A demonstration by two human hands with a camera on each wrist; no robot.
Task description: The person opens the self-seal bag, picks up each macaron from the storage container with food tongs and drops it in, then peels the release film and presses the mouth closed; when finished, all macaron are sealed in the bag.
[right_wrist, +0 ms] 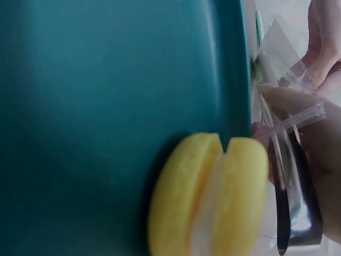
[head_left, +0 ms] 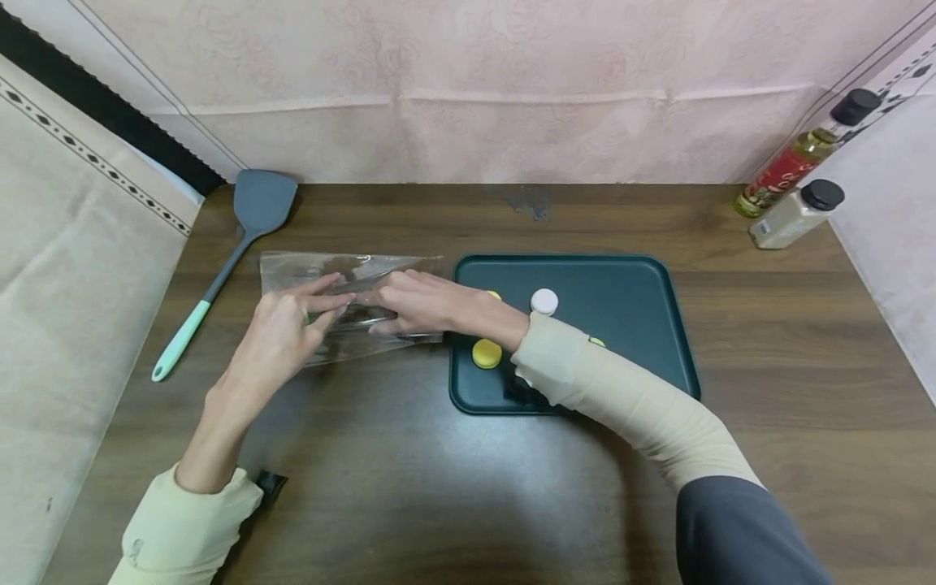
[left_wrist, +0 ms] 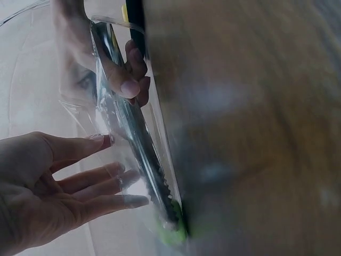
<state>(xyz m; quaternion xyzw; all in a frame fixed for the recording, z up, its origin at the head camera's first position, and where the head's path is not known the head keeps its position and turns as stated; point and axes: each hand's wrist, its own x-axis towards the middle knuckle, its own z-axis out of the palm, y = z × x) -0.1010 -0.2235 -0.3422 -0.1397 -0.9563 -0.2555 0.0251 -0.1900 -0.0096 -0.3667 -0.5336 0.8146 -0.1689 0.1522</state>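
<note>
A clear plastic bag (head_left: 344,345) lies left of the dark teal tray (head_left: 621,309). Metal tongs (left_wrist: 141,133) with scalloped tips run along it, seen through the film in the left wrist view. My right hand (head_left: 417,296) grips the tongs, thumb and fingers on either side, together with some of the film. At the bag's left part, my left hand (head_left: 292,325) has its fingers extended, fingertips touching the film. The tongs' bent end (right_wrist: 301,234) shows beside the tray's edge in the right wrist view. My right forearm crosses over the tray, hiding part of it.
A yellow sandwich-like round (head_left: 486,353) with pale filling sits on the tray near a white round (head_left: 544,301); others are partly hidden. A grey spatula (head_left: 263,203) with a mint handle lies at left. An oil bottle (head_left: 786,171) and a black-capped jar (head_left: 793,218) stand back right.
</note>
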